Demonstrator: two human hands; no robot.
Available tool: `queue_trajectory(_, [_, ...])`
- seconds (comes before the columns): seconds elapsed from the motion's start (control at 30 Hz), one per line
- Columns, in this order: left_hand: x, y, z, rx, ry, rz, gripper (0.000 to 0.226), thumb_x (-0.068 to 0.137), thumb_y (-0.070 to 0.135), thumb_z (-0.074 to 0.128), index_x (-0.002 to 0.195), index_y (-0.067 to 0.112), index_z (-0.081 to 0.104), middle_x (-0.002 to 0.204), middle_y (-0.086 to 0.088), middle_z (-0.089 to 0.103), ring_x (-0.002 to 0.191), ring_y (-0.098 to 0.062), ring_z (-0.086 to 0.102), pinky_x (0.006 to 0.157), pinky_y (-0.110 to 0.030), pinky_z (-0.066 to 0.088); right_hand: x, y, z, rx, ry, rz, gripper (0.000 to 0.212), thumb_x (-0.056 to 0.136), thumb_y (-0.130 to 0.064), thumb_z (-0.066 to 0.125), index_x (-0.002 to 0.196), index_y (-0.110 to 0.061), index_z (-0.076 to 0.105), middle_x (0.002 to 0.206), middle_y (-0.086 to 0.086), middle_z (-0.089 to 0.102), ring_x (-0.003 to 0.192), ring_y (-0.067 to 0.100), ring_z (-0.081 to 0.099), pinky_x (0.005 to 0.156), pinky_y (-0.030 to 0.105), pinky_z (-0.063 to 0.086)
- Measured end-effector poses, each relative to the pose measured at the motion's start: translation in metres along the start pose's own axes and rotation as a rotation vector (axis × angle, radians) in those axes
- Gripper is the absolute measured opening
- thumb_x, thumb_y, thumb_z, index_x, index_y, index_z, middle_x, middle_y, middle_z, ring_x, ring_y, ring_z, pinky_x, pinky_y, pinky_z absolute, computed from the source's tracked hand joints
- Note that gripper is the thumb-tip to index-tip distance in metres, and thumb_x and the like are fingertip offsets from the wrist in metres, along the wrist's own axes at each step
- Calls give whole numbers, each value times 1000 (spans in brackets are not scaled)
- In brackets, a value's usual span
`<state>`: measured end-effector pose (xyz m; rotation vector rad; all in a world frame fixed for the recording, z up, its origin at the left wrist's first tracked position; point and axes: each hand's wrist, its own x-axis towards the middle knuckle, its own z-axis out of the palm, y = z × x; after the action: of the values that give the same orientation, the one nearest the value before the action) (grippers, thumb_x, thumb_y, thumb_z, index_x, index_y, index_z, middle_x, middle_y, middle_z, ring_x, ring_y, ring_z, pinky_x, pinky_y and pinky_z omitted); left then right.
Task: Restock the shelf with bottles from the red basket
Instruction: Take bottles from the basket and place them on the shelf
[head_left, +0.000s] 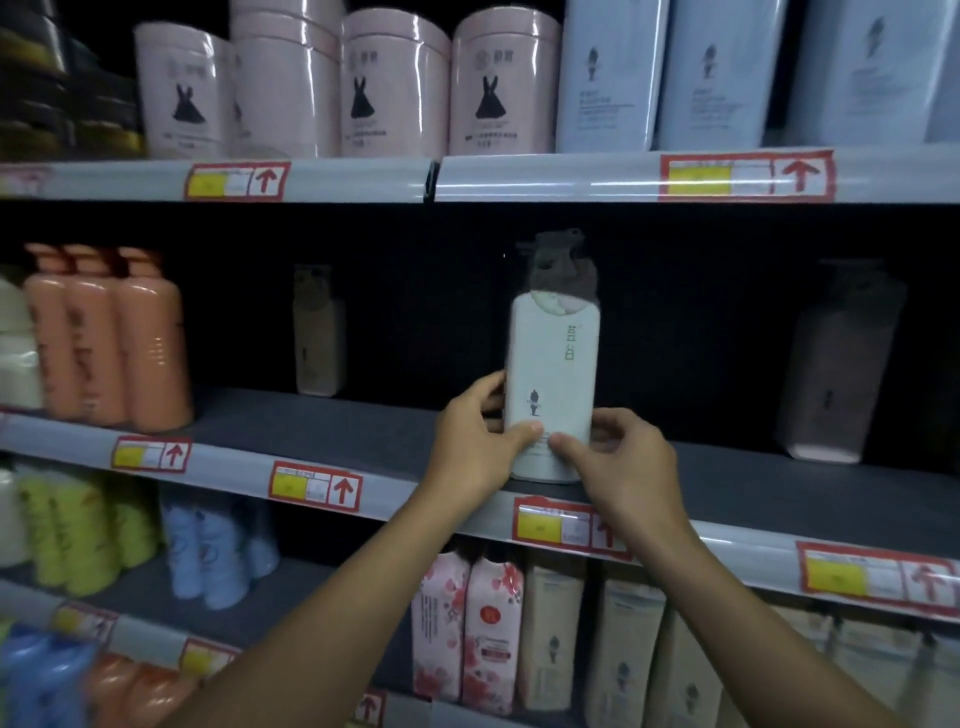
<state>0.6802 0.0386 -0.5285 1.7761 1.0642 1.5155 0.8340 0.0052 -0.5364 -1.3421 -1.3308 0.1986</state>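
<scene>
A tall white pump bottle (553, 364) with a dark pump top stands upright at the front of the middle shelf (322, 431). My left hand (475, 441) grips its lower left side, thumb across the front. My right hand (621, 457) grips its lower right side, thumb meeting the other near the label. The red basket is out of view.
On the same shelf, orange bottles (119, 338) stand at the left, a pale bottle (318, 332) sits far back, and a pinkish bottle (831, 369) stands at the right. Pink canisters (395, 88) fill the shelf above. Refill pouches (467, 629) line the shelf below.
</scene>
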Motion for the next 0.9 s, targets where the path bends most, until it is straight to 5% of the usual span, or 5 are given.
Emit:
queue_trajectory(0.1, [-4,-6,2,0,39,-16,68,86,13,80,146,26,52,119,2,73,98,-9,72,87,-33,62,1,-1,3,-11,23,21,45,81,-28,86,118,-10,70,102,0,74,76,-3,60,64,8,44])
queue_trajectory(0.23, [-5,-7,-2,28,70,-2,66,86,12,80,145,25,53,114,6,72,94,-4,71,78,-19,58,0,-2,6,0,16,19,47,79,-31,87,117,-11,70,95,-5,70,81,0,64,67,13,49])
queue_trajectory(0.53, [-2,-12,-4,56,86,2,64,89,13,78,146,23,52,120,3,72,95,-3,70,74,-12,55,-1,-2,17,-6,43,-2,42,78,-31,88,112,-11,71,93,-4,71,87,11,68,83,34,60])
queue_trajectory(0.9, [-4,-11,-2,36,79,-21,54,90,16,77,139,22,56,126,2,72,104,-11,72,90,-33,62,-13,-4,24,-101,158,-29,40,85,-34,82,115,-11,73,107,5,75,90,16,71,85,41,61])
